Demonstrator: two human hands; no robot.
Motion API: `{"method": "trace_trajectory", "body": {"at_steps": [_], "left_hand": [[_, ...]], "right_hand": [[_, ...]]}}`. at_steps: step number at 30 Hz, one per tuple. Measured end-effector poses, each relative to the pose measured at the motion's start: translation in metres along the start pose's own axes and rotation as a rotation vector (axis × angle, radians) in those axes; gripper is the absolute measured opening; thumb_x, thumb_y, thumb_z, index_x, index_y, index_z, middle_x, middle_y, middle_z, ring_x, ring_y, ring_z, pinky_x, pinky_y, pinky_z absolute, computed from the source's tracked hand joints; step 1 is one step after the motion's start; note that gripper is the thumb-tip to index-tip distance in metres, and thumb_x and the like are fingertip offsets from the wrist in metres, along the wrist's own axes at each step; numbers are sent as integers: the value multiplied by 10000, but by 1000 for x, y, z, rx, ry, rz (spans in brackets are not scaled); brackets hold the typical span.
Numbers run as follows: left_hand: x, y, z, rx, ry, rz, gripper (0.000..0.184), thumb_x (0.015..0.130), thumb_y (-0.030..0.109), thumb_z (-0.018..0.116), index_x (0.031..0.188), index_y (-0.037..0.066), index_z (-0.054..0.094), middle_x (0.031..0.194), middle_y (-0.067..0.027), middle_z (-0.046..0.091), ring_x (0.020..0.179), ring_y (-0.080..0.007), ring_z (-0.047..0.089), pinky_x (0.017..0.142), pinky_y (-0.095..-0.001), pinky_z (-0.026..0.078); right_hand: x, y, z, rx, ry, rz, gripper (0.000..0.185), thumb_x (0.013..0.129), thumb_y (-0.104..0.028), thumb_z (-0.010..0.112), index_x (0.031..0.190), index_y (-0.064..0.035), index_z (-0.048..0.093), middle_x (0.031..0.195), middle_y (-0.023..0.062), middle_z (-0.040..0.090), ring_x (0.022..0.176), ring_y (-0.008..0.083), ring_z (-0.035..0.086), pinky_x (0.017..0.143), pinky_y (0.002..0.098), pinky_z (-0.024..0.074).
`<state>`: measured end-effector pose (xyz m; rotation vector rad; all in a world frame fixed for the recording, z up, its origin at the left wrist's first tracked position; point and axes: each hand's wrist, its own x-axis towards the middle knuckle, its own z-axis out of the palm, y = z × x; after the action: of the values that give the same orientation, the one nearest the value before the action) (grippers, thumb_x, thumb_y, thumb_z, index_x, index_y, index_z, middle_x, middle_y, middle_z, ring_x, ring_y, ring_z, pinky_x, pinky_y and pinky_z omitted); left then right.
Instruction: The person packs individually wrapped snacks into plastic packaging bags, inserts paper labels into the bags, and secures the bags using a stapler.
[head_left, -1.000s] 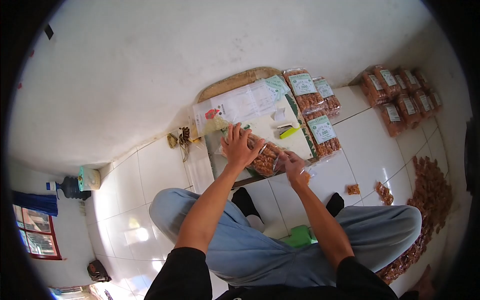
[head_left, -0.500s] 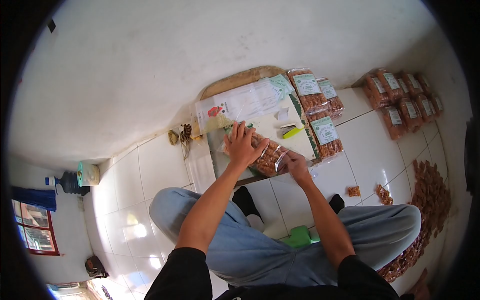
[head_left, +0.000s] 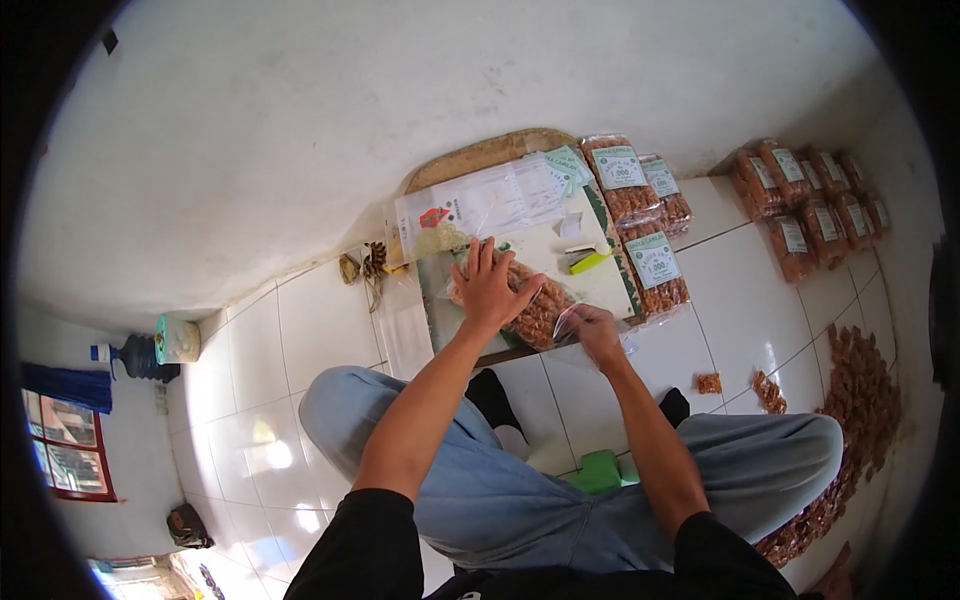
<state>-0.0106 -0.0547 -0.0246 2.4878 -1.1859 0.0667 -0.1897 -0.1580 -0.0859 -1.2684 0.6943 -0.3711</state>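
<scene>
White wall behind low table; hands above; tiled floor.

Around me are plain white walls, faintly smudged and scuffed, and in front of me one meets a floor of glossy white tiles with dark joints. Far to my left, a window with a red frame sits under a dark blue curtain. A large water bottle lies near the wall there, beside a pale tub. Daylight glares off the tiles on that side, while the right-hand corner stays shadowy.
</scene>
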Motion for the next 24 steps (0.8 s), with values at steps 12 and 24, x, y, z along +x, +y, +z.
{"method": "trace_trajectory", "body": {"at_steps": [12, 24], "left_hand": [[-25, -28, -42, 75, -254, 629, 1090, 604, 835, 606, 1463, 211, 359, 1546, -128, 246, 1452, -341, 124, 1103, -675, 16], [-33, -8, -28, 112, -195, 528, 1230, 487, 768, 733, 1473, 162, 316, 1536, -135, 238, 1442, -351, 134, 1083, -688, 3]], "right_hand": [[-25, -44, -8, -259, -307, 210, 89, 882, -46, 638, 922, 26, 672, 841, 103, 695, 706, 147, 661, 588, 286, 546], [-32, -58, 18, -1013, -129, -74, 286, 786, -365, 689, 895, -103, 720, 874, 138, 695, 830, 362, 655, 739, 434, 523]]}}
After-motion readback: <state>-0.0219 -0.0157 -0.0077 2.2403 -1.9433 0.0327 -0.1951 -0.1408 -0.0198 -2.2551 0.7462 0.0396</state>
